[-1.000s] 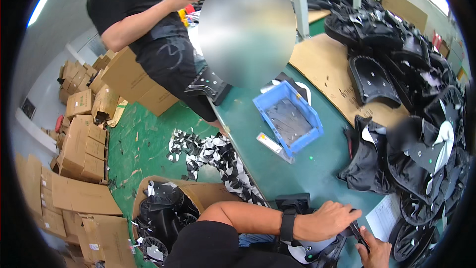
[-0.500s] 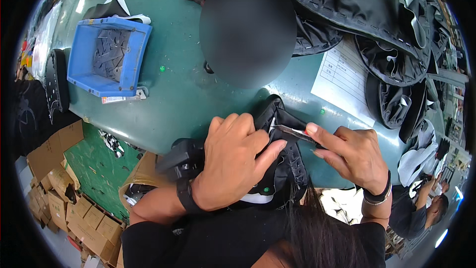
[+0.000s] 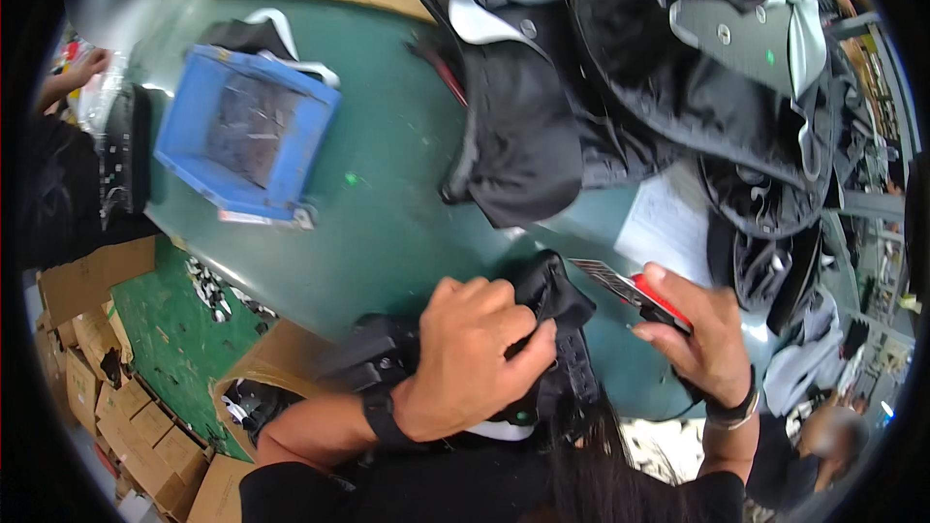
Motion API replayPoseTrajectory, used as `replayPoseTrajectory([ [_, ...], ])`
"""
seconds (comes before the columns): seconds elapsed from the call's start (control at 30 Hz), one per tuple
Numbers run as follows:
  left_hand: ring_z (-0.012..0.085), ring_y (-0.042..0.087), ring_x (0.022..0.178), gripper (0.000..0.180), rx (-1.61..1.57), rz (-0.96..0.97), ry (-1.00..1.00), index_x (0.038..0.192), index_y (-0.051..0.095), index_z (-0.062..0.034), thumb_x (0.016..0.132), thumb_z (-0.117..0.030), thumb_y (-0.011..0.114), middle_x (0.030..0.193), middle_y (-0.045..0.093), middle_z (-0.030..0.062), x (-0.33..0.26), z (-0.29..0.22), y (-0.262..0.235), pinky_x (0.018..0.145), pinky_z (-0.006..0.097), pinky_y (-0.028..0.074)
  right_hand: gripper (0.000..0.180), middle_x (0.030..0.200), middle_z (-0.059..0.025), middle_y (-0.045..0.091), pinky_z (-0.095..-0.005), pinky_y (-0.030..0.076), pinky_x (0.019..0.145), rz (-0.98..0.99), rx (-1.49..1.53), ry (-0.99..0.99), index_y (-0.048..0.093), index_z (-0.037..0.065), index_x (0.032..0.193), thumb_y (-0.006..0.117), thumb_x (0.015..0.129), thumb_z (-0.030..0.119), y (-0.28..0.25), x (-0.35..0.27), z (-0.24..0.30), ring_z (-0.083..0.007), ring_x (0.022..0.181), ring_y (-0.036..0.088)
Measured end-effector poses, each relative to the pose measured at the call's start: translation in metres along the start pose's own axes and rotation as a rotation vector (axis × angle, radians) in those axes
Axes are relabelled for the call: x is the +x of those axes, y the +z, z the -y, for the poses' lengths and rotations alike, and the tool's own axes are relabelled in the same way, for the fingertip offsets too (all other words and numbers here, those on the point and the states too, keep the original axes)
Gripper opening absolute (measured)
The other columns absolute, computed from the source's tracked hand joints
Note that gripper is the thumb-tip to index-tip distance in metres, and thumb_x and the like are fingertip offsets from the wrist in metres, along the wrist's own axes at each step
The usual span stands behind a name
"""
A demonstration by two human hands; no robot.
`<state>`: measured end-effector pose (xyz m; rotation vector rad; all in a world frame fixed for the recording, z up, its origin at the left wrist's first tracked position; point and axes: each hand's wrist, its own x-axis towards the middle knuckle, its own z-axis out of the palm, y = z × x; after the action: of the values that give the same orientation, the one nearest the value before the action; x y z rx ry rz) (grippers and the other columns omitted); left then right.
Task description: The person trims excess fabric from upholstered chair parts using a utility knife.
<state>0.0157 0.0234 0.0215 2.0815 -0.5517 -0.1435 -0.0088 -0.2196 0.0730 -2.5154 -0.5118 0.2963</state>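
My left hand (image 3: 475, 358) pinches a black leather-like cover (image 3: 552, 291) at the near edge of the table, thumb pressed against the curled fingers. Folds of the cover bulge up in front of the fingertips, and more of it lies under the palm. A utility knife (image 3: 668, 302) with a red and black handle is gripped in my right hand (image 3: 712, 334). Its long segmented blade points to the upper left, just right of the cover and apart from it.
A blue bin (image 3: 184, 126) stands on the green table (image 3: 387, 232) at left. Black covers (image 3: 523, 126) are piled at the far right, partly over a paper sheet (image 3: 668, 223). Cardboard boxes (image 3: 145, 426) fill the lower left. Another person's hand (image 3: 89, 66) shows at far left.
The knife blade has left the cover and moved right, away from it. My left hand keeps hold of the cover. The whole view has shifted, and the far-left person's hand now shows.
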Motion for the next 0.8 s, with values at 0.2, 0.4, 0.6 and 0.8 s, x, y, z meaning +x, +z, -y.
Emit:
replayPoseTrajectory([
  [0.2,0.0312,0.058,0.066,0.021,0.018,0.009,-0.104,0.075,0.061,-0.0051,0.081,-0.023,0.07,0.07,0.06,0.0111,0.006,-0.003,0.01,0.062,0.04,0.04,0.067,0.122,-0.0197,0.061,-0.0363,0.049,0.094,-0.313,0.563,0.278,0.043,0.001,0.134,0.079,0.078,0.011,0.068,0.012,0.013,-0.0298,0.113,0.062],
  [0.4,0.0369,0.062,0.068,0.025,-0.068,0.103,-0.139,0.08,0.06,-0.0034,0.088,-0.027,0.061,0.073,0.064,0.0156,-0.008,-0.002,0.017,0.059,0.048,0.043,0.056,0.097,-0.0097,0.065,-0.0295,0.049,0.079,-0.381,0.47,0.277,0.049,0.001,0.125,0.074,0.075,0.006,0.075,0.002,0.036,-0.0167,0.085,0.063],
  [0.6,0.0325,0.06,0.066,0.019,0.169,0.18,-0.004,0.086,0.067,-0.0103,0.088,-0.029,0.063,0.069,0.064,0.0103,-0.001,-0.013,0.021,0.064,0.043,0.042,0.049,0.087,-0.0029,0.06,-0.0204,0.045,0.059,-0.449,0.95,0.443,0.049,0.003,0.116,0.073,0.074,-0.001,0.075,-0.012,0.031,-0.0067,0.066,0.055],
  [0.8,0.0219,0.052,0.076,0.015,0.512,0.075,0.231,0.083,0.068,-0.0113,0.086,-0.025,0.063,0.071,0.059,0.0028,0.01,-0.013,0.03,0.067,0.037,0.034,0.053,0.086,-0.0023,0.058,-0.0201,0.045,0.059,-0.645,0.882,0.439,0.045,0.003,0.117,0.072,0.072,-0.002,0.09,-0.005,0.038,-0.0058,0.066,0.053],
])
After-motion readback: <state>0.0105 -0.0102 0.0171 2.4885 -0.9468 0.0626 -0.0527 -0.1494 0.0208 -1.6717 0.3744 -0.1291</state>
